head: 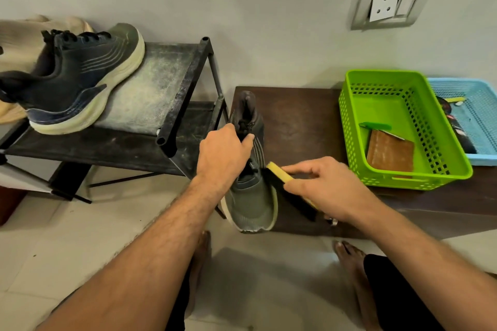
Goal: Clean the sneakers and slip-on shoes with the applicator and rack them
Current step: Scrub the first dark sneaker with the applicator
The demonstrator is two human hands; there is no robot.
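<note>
A dusty black rack [172,105] fills the left of the frame, one dark sneaker [78,80] on its top shelf; at centre the left hand [223,153] grips a grey-green sneaker [250,196] by its tongue; the right hand [330,191] holds a yellow-backed brush applicator [285,185] against its side.

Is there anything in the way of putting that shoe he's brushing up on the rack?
Nothing visible blocks it. The held sneaker sits just right of the rack, whose top shelf has bare space beside the racked sneaker.
</note>
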